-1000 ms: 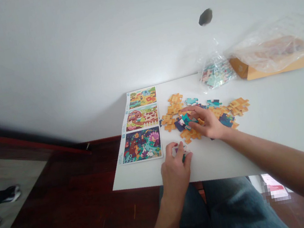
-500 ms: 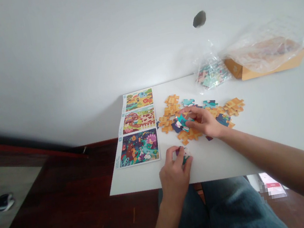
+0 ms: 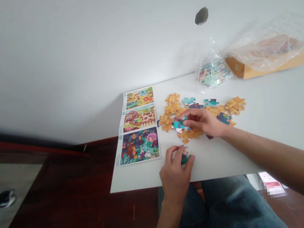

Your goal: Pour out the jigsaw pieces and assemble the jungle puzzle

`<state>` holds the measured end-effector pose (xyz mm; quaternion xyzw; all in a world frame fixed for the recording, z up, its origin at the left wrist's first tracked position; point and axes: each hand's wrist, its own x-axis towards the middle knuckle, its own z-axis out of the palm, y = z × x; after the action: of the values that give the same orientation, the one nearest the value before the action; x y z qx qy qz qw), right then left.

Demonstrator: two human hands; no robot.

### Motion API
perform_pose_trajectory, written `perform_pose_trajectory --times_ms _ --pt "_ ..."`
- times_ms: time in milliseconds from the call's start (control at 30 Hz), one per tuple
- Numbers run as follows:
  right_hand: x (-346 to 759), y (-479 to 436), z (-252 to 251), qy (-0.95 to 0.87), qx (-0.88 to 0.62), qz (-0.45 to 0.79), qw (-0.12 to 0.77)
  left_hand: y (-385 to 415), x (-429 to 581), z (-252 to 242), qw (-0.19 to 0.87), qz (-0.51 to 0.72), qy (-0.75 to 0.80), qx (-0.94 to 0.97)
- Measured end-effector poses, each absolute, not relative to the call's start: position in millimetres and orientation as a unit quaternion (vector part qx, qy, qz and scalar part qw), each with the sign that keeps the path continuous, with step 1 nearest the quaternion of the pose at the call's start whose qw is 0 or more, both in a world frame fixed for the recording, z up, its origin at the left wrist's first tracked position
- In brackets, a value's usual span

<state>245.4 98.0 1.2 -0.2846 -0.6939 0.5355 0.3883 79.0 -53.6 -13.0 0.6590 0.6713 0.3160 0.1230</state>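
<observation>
A teal puzzle piece (image 3: 179,124) is pinched between the thumb and fingers of the right hand (image 3: 204,121), just to the right of the picture sheet (image 3: 139,126) and level with the seam between its middle and bottom panels. The hand is curled closed around the piece and rests over the loose pile of pieces (image 3: 173,98), most of which lie orange side up, with a few teal and dark blue faces showing. The pile spreads to the right of the sheet, its nearest pieces just beside the sheet's edge. Nearer the person, just off the sheet's bottom right corner, the left hand (image 3: 175,170) holds a small piece (image 3: 186,156) between thumb and fingertips, close to the front edge of the white table (image 3: 273,124). The sheet lies flat at the table's left edge and shows three coloured scenes stacked one above another. Well to the right of the sheet, against the wall, sits a clear bag of pieces (image 3: 212,72), and beside it an orange box (image 3: 252,71) draped in crumpled clear plastic (image 3: 269,45).
</observation>
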Motion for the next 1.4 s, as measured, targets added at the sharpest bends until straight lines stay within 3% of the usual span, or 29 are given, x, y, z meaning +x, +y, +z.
perform_pose_trajectory --times_ms 167,367,667,833,1033,1200,1400 --pt "246.5 97.6 3.8 -0.801 -0.228 0.416 0.366 -37.7 70.8 -1.3 0.278 0.458 0.697 0.477" --pt "238.3 85.0 4.3 -0.827 -0.248 0.385 0.327 -16.9 61.6 3.9 0.397 0.429 0.657 0.476" --pt "245.0 84.7 17.5 -0.896 -0.203 0.288 0.272 -27.2 61.0 2.7 0.381 0.491 0.706 0.339" --pt "243.3 77.1 16.7 -0.919 -0.166 0.286 0.216 -33.7 72.7 -6.2 0.331 0.502 0.697 0.390" --pt "240.1 74.2 16.0 -0.898 -0.222 0.283 0.251 -42.6 72.4 -12.5 0.306 0.495 0.663 0.471" --pt "238.3 74.1 13.9 -0.849 -0.319 0.324 0.268 -42.6 66.4 -14.7 0.332 0.483 0.655 0.476" --pt "237.1 74.4 13.9 -0.817 -0.326 0.405 0.251 -38.1 67.9 -15.1 0.317 0.478 0.668 0.474"
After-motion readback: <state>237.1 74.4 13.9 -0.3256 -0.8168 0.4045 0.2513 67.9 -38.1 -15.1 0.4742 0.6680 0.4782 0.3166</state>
